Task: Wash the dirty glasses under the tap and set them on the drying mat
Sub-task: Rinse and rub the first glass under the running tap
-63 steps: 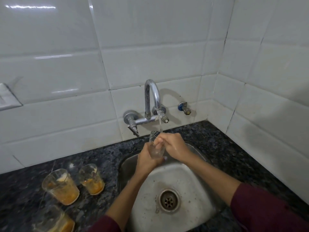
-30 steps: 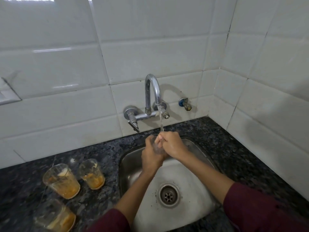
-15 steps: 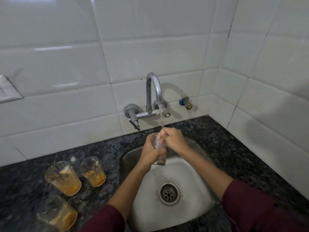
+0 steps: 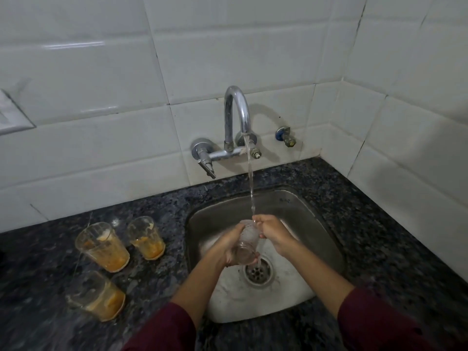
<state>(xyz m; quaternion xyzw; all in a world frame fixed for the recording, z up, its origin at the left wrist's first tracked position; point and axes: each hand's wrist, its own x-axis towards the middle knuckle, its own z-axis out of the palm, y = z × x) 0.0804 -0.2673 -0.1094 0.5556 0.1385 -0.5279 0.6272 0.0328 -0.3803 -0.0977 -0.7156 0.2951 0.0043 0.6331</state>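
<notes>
A clear glass (image 4: 247, 245) is held over the sink (image 4: 316, 224) by both hands. The left hand (image 4: 228, 245) is curled round its lower part, with the fingertips under the base. The right hand (image 4: 272, 233) is closed at the rim of the glass; it seems that some fingers are put inside, but this part is blurred by the water. The glass is tilted, its mouth turned up toward the tap (image 4: 236, 122). A thin stream of water (image 4: 250, 183) is seen falling from the spout onto the rim, and water runs down beside the glass to the drain (image 4: 258, 272). Both forearms are bare, and dark red sleeves (image 4: 374, 323) are seen at the bottom edge.

On the dark speckled worktop (image 4: 379, 224), left of the sink, three dirty glasses (image 4: 102, 247) with orange residue are standing upright, near to each other. White tiles (image 4: 101, 97) cover the wall behind.
</notes>
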